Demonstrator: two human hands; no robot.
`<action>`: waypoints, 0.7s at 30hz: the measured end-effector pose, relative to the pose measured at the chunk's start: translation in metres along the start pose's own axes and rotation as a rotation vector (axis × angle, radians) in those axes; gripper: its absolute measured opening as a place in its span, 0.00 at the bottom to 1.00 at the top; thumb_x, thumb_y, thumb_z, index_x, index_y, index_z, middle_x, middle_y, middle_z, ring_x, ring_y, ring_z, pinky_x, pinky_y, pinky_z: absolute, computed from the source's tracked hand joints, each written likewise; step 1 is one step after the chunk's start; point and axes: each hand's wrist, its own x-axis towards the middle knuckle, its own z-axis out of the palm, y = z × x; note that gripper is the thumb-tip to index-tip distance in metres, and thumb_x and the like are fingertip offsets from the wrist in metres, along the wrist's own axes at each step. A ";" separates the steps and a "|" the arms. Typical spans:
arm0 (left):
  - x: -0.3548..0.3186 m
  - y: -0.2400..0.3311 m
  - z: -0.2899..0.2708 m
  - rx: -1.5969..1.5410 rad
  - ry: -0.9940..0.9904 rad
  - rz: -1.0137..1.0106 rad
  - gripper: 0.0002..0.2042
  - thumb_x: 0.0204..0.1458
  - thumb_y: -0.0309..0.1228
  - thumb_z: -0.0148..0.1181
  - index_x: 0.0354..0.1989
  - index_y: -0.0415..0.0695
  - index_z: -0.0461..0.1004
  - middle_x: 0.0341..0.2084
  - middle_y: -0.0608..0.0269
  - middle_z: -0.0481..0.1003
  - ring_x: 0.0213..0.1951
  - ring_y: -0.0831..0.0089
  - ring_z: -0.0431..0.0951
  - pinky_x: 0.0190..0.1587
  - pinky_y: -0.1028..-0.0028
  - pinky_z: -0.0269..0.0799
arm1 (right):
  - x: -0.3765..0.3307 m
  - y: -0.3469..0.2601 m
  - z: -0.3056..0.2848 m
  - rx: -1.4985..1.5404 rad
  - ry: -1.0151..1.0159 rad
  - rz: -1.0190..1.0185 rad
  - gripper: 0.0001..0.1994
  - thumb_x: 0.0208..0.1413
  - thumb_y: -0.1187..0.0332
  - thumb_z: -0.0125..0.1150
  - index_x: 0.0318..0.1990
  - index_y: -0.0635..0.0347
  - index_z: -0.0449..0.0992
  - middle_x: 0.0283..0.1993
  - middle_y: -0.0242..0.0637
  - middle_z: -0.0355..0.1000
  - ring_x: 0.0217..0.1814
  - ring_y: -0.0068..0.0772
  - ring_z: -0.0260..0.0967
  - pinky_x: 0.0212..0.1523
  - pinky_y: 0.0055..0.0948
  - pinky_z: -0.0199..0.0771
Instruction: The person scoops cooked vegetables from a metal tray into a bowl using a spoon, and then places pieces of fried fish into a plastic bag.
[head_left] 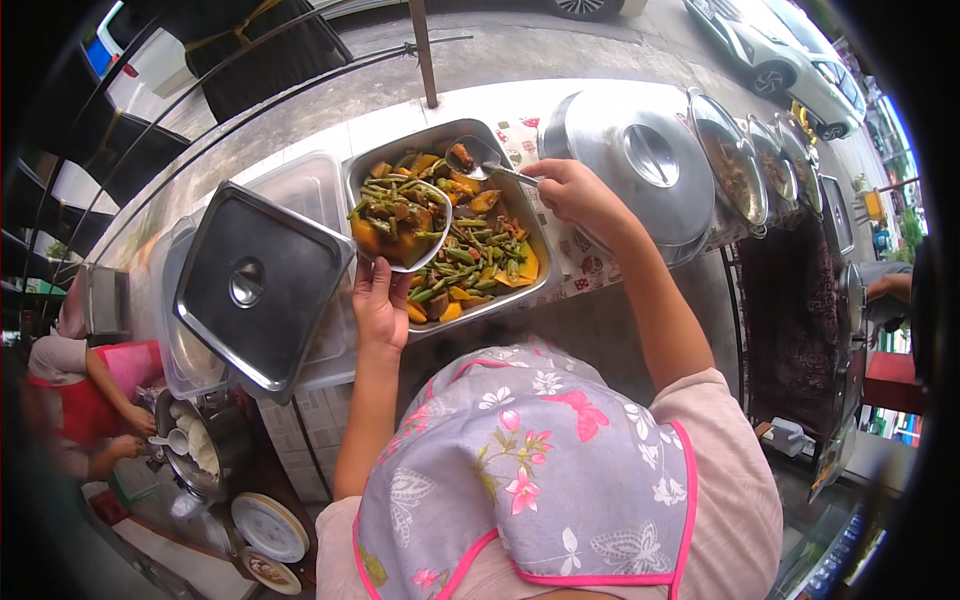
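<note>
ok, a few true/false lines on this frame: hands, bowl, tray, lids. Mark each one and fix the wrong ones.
1. The left hand holds the bowl. True.
2. The right hand is empty. False: it grips a spoon.
3. The bowl is over the tray. True.
4. The square lid covers the tray. False: it is to the left of the tray, which is open.
5. The round lid is to the right of the tray. True.
6. The bowl has nothing in it. False: there is food in it.
</note>
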 end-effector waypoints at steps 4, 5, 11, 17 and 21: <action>0.004 -0.003 0.003 -0.025 -0.048 -0.005 0.13 0.50 0.28 0.53 0.45 0.50 0.66 0.40 0.70 0.70 0.41 0.77 0.71 0.40 0.77 0.74 | -0.032 -0.044 -0.004 0.027 -0.035 -0.040 0.18 0.46 0.76 0.41 0.46 0.66 0.68 0.18 0.25 0.58 0.17 0.14 0.52 0.17 0.16 0.54; 0.004 -0.003 0.002 -0.024 -0.043 -0.001 0.13 0.50 0.28 0.53 0.45 0.50 0.66 0.40 0.70 0.70 0.41 0.77 0.71 0.40 0.76 0.74 | -0.036 -0.050 -0.005 -0.001 -0.045 -0.074 0.18 0.46 0.76 0.41 0.46 0.66 0.68 0.19 0.26 0.59 0.17 0.14 0.53 0.18 0.16 0.55; 0.004 -0.006 0.008 -0.066 -0.063 -0.001 0.14 0.50 0.29 0.54 0.46 0.49 0.66 0.39 0.69 0.70 0.39 0.77 0.72 0.40 0.77 0.74 | -0.060 -0.067 0.015 -0.239 0.031 -0.375 0.15 0.46 0.75 0.47 0.43 0.64 0.70 0.26 0.46 0.69 0.29 0.39 0.68 0.33 0.33 0.66; 0.006 -0.004 0.013 -0.057 -0.065 -0.005 0.16 0.50 0.29 0.54 0.48 0.47 0.64 0.38 0.68 0.71 0.38 0.77 0.72 0.40 0.77 0.74 | -0.078 -0.061 0.038 -0.501 0.179 -0.541 0.17 0.43 0.76 0.50 0.45 0.57 0.66 0.34 0.43 0.68 0.31 0.48 0.67 0.32 0.40 0.66; 0.004 -0.002 0.017 -0.061 -0.068 -0.010 0.16 0.50 0.29 0.54 0.48 0.47 0.64 0.38 0.68 0.71 0.37 0.78 0.72 0.40 0.77 0.74 | -0.079 -0.052 0.050 -0.543 0.231 -0.556 0.19 0.43 0.77 0.51 0.46 0.55 0.65 0.32 0.41 0.66 0.28 0.46 0.67 0.26 0.39 0.67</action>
